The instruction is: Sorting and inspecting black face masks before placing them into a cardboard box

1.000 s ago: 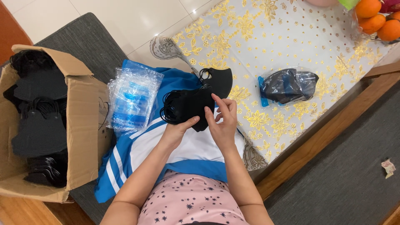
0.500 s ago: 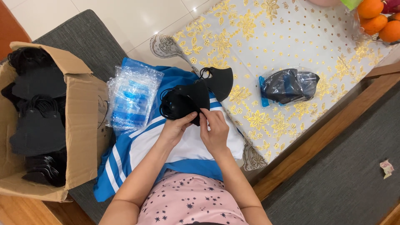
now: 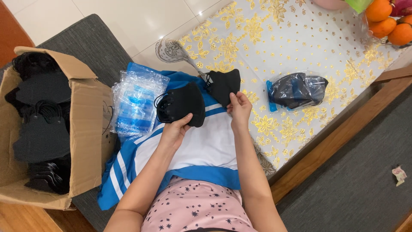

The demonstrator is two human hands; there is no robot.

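Note:
My left hand holds a small stack of black face masks over a blue and white cloth on my lap. My right hand pinches the lower edge of a single black mask, held apart to the right of the stack at the table's near corner. A pile of clear plastic bags with blue print lies just left of the stack.
An open cardboard box full of black masks stands at the left on a grey mat. A sealed clear bag of black masks lies on the gold-flowered tablecloth. Oranges sit at the far right corner. A wooden bench edge runs along the right.
My hands have drawn apart: the right hand pulled one mask off the stack toward the right, while the left hand kept the remaining masks.

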